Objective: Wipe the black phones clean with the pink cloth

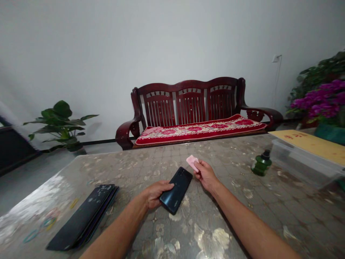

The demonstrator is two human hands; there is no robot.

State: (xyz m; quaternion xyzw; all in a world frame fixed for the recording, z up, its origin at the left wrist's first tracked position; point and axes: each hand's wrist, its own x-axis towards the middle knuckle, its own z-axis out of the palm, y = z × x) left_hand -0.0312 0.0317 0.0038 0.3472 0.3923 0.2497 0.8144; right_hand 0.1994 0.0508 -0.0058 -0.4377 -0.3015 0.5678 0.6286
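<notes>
My left hand grips a dark smartphone by its left edge; the phone lies back side up, tilted, just above the patterned table. My right hand pinches a small pink cloth or pad between thumb and fingers, right beside the phone's top end. Both forearms reach in from the bottom edge.
A stack of flat dark sheets or covers lies at the left, with coloured rubber bands near it. A small green bottle and a clear lidded box stand at the right. A red wooden bench and potted plants are behind.
</notes>
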